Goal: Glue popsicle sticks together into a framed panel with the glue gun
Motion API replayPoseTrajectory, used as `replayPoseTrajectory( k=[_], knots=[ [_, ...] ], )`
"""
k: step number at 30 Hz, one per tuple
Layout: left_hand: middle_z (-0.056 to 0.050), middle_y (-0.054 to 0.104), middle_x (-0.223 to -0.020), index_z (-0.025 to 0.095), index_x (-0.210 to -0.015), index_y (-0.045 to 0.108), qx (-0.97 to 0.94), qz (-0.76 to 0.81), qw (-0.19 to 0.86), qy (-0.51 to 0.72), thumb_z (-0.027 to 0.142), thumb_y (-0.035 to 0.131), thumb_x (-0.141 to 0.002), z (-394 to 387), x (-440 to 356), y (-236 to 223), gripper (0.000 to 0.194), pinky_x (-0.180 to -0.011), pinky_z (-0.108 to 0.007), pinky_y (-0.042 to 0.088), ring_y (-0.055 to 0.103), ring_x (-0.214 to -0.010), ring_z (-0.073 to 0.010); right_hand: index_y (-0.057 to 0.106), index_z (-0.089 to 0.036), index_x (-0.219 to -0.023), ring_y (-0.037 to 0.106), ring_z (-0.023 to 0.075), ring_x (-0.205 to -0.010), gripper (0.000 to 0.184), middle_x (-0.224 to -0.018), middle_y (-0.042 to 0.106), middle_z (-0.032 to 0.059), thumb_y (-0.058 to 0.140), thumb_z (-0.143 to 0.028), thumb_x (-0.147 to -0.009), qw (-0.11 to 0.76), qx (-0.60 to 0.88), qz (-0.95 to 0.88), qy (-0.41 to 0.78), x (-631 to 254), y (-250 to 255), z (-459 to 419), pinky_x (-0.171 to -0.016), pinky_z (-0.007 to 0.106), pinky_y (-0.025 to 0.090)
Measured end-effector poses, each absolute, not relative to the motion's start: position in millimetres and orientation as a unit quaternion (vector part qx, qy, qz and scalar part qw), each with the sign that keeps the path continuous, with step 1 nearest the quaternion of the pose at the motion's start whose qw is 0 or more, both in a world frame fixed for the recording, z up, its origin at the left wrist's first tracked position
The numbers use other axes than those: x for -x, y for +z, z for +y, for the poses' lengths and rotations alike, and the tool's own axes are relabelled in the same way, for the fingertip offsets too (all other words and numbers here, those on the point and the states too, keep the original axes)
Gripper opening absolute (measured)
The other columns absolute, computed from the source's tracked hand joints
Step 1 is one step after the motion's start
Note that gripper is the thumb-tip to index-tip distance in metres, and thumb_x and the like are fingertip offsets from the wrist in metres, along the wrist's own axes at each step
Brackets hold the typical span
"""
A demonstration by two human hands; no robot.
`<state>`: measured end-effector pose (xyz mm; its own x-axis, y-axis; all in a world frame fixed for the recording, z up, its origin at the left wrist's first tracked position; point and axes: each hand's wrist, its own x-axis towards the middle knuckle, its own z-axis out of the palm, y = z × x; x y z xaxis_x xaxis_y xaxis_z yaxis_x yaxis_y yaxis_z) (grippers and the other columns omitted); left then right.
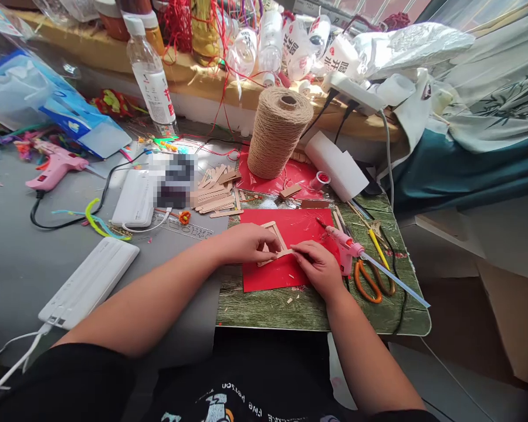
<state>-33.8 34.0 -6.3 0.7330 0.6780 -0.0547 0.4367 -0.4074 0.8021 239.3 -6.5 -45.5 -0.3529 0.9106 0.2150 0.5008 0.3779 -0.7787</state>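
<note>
A small frame of wooden craft sticks lies on a red sheet on the green-printed board. My left hand rests on the frame's left side, fingers curled and pressing it down. My right hand pinches the frame's lower right stick between thumb and fingers. A pink glue gun lies just right of my right hand, touching the red sheet's edge.
Loose craft sticks are piled behind the sheet, beside a big spool of jute twine. Orange-handled scissors lie at right. Two white power banks, a second pink glue gun and a water bottle sit left.
</note>
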Motion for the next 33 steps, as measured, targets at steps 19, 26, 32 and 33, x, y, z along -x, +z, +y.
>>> replayPoseTrajectory(
  k=[19, 26, 32, 33],
  knots=[
    [0.001, 0.077, -0.095, 0.028, -0.103, 0.076, -0.86, 0.309, 0.405, 0.038, 0.032, 0.072, -0.088, 41, 51, 7, 0.016, -0.07, -0.023, 0.045, 0.069, -0.083, -0.014, 0.078, -0.026, -0.115, 0.069, 0.0212, -0.095, 0.022, -0.102, 0.072, 0.0063, 0.062, -0.029, -0.1, 0.308, 0.451, -0.767, 0.337, -242, -45, 1, -0.09, 0.038, 0.056],
    [-0.001, 0.078, -0.105, 0.029, -0.11, 0.079, -0.874, 0.233, 0.42, 0.076, 0.021, 0.068, -0.09, 43, 47, -7, 0.024, -0.082, -0.025, 0.049, 0.07, -0.093, -0.0159, 0.078, -0.027, -0.117, 0.069, 0.022, -0.096, 0.023, -0.104, 0.073, 0.0071, 0.062, -0.031, -0.101, 0.322, 0.454, -0.761, 0.334, -242, -49, 1, -0.09, 0.039, 0.056],
    [-0.002, 0.079, -0.102, 0.027, -0.106, 0.08, -0.877, 0.234, 0.408, 0.096, 0.02, 0.069, -0.089, 44, 45, -8, 0.021, -0.086, -0.026, 0.05, 0.07, -0.094, -0.0166, 0.078, -0.025, -0.11, 0.071, 0.0235, -0.099, 0.019, -0.106, 0.075, 0.007, 0.068, -0.034, -0.097, 0.357, 0.493, -0.712, 0.35, -242, -51, 0, -0.092, 0.04, 0.057],
    [-0.002, 0.079, -0.102, 0.027, -0.106, 0.08, -0.877, 0.235, 0.409, 0.096, 0.02, 0.069, -0.089, 44, 45, -7, 0.02, -0.086, -0.026, 0.05, 0.07, -0.094, -0.0166, 0.078, -0.025, -0.108, 0.071, 0.0236, -0.098, 0.017, -0.105, 0.076, 0.0069, 0.07, -0.034, -0.096, 0.363, 0.502, -0.701, 0.353, -242, -52, -1, -0.091, 0.04, 0.057]
  ],
)
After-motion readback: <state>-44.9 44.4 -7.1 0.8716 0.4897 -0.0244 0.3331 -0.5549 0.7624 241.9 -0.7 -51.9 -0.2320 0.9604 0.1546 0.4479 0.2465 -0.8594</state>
